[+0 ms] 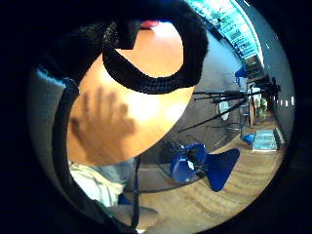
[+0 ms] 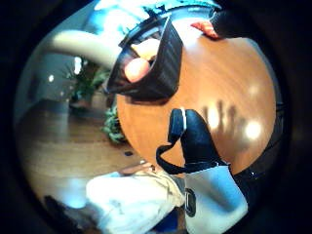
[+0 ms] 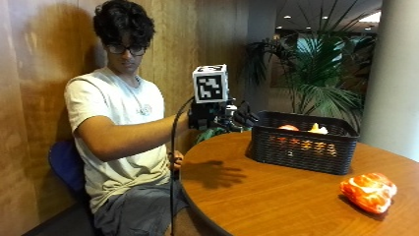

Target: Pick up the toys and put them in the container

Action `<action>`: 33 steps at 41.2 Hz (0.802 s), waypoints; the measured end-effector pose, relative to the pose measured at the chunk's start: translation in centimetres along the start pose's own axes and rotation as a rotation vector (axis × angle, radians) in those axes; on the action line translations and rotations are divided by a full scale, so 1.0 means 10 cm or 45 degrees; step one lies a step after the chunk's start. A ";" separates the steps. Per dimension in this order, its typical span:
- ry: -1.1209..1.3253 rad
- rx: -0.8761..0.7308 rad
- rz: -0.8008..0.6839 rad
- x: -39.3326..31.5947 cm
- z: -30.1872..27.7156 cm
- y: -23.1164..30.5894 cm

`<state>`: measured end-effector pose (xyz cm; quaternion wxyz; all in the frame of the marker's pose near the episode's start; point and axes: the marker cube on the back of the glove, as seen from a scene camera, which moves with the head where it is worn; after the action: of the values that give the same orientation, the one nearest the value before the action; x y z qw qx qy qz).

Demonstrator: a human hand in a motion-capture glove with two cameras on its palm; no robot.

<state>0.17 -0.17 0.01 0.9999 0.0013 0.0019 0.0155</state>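
meanwhile orange toy (image 3: 369, 191) lying lengthwise on table (image 3: 275, 196), basket (image 3: 303, 142) holding toys, gloved hands (image 3: 241, 118) spread, empty

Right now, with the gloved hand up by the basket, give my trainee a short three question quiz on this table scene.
1. True or false: the orange toy already lies inside the black basket.
2. The gloved right hand is: A) gripping a toy, B) holding nothing, fingers spread, C) resting on the table.
3. Fill in: the shadow on the table shows the hand's spread ____.

Key: 1 false, it lies on the table beside the basket. 2 B. 3 fingers.
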 end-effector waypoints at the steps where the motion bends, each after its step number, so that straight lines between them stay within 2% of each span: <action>1: 0.001 0.001 0.006 0.00 0.00 0.00; 21: -0.021 0.006 0.012 0.02 -0.05 -0.02; 33: 0.025 0.002 0.080 0.20 -0.05 -0.19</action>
<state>2.19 -2.04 -0.47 0.9988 0.0019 0.0116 0.0469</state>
